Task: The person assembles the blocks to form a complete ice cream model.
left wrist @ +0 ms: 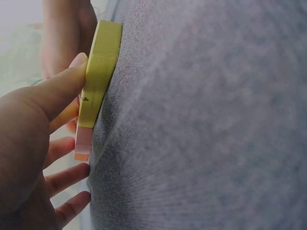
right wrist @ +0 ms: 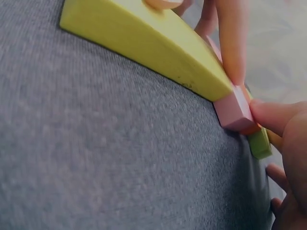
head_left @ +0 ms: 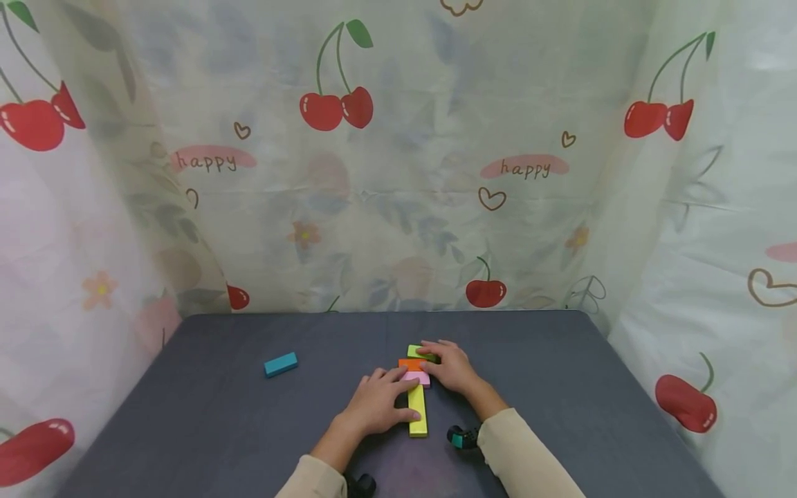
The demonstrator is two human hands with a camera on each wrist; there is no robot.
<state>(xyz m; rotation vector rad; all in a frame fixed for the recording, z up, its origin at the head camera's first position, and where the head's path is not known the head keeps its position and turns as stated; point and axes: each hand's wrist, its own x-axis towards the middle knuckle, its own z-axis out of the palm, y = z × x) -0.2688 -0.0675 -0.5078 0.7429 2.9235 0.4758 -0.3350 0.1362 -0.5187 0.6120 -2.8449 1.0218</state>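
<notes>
Row of blocks: a long yellow wooden block (head_left: 418, 409) lies flat on the grey cloth-covered table (head_left: 560, 387), its long axis running near to far; a small pink wooden block (head_left: 416, 377) butts against its far end, then an orange wooden block (head_left: 409, 364), then a light green wooden block (head_left: 418, 352) farthest away.

Left hand: the left hand (head_left: 377, 403) lies on the left side of the row, thumb pressed against the long yellow block's side, fingers stretched flat toward the pink block; it curls round nothing.

Right hand: the right hand (head_left: 450, 366) sits on the right side at the far end of the row, fingers reaching over the green and orange blocks, thumb tip against the pink block's end in the right wrist view; whether it pinches or only presses cannot be told.

Axis and nearness: the row lies straight ahead between the two hands, both touching it; the left hand is nearer the yellow block, the right hand nearer the three short ones.

Stray block: a teal wooden block (head_left: 281, 364) lies well apart to the left, long axis roughly left to right, nearer the left hand, untouched.

Joints: in the left wrist view the yellow and pink blocks meet end to end.

Surroundings: a cherry-print curtain (head_left: 398, 159) hangs behind and beside the table.
</notes>
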